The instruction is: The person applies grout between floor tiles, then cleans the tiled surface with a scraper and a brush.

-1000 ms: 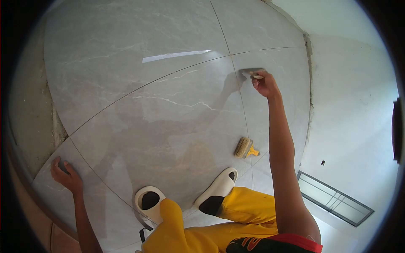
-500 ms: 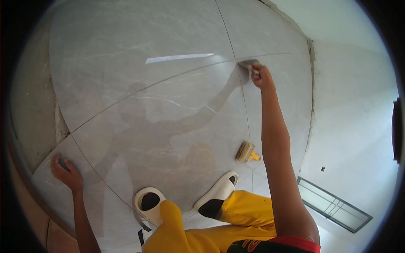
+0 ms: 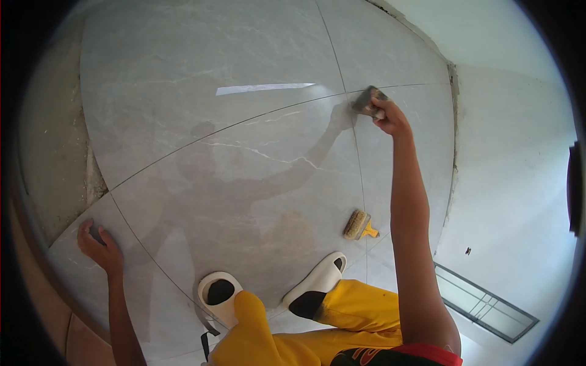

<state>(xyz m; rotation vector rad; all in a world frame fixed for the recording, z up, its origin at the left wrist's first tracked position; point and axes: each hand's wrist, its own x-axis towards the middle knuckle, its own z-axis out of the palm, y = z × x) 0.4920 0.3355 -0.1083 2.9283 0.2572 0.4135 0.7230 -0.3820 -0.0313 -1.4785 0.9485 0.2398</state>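
Note:
My right hand (image 3: pixel 389 118) reaches far out over the glossy grey marble floor tiles (image 3: pixel 244 158) and grips a small grey scraper (image 3: pixel 367 99), whose blade rests on the tile joint where two grout lines cross. My left hand (image 3: pixel 97 247) lies flat, fingers spread, on a tile at the near left; something small and dark shows under its fingers. Below are my yellow trousers (image 3: pixel 342 317) and white slippers (image 3: pixel 317 277).
A brush with tan bristles and a yellow handle (image 3: pixel 359 226) lies on the tile right of the long grout line. A white wall (image 3: pixel 513 158) rises on the right, with a window (image 3: pixel 485 302) low down. Bare rough concrete (image 3: pixel 55 152) borders the tiles at the left.
My right hand has shifted slightly along the joint near the grout crossing, and the scraper now tilts more upright. The left hand stays planted on the tile.

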